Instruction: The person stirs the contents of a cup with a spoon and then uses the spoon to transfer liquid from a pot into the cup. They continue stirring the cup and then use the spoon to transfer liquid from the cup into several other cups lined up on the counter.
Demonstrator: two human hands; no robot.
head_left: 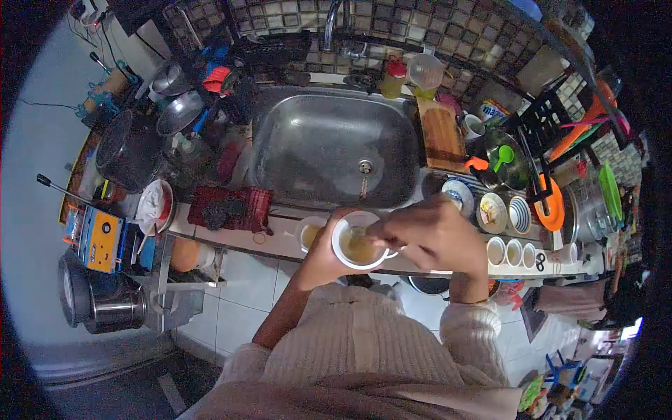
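My left hand [320, 262] is wrapped round a white mug [342, 255] in front of my body, near the counter's front edge. A yellowish-brown liquid stands in it. Over the mug's rim comes my right hand [428, 231], its fingers pinched together above the liquid. Whatever those fingers hold, if anything, is hidden. A second white cup [302, 229] with similar liquid is just left of the first, partly covered by my left hand.
Behind the mugs lies a steel sink [336, 133]. A dark red cloth [245, 203] is to its left. On the right are a wooden board [441, 133], a striped bowl [519, 215], an orange plate [551, 203] and several white cups [496, 250] in a row.
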